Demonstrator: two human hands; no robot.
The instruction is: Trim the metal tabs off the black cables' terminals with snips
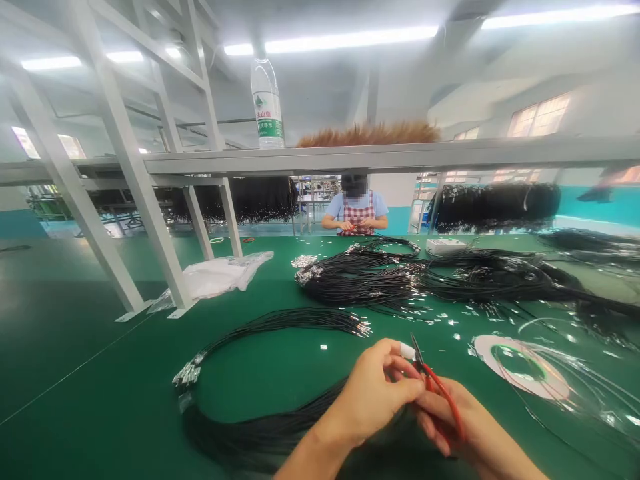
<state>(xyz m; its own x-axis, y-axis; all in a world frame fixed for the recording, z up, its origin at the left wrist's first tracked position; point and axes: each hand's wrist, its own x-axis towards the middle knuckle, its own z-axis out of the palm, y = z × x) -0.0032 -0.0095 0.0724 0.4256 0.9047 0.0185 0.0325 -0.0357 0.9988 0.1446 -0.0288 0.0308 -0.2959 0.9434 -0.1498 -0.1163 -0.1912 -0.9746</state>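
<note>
My right hand [445,413] holds red-handled scissors [453,400], their dark blades pointing up and away. My left hand [375,387] meets it at the fingertips, beside the blades. Its fingers are pinched together, and a white cover wraps one fingertip; anything between the fingers is too small to make out. Left of my hands, a curved bundle of black cables [250,430] lies on the green table [125,393], with silvery ends at the left. The upper strands [300,319] of this curve end in metal tips just beyond my left hand.
A large heap of black cables [360,283] lies farther back. At the right is a white ring-shaped reel [530,370] with clear strips. White frame legs [150,233] and a plastic bag [215,275] stand left. A person [356,212] sits opposite. A bottle [267,107] tops the shelf.
</note>
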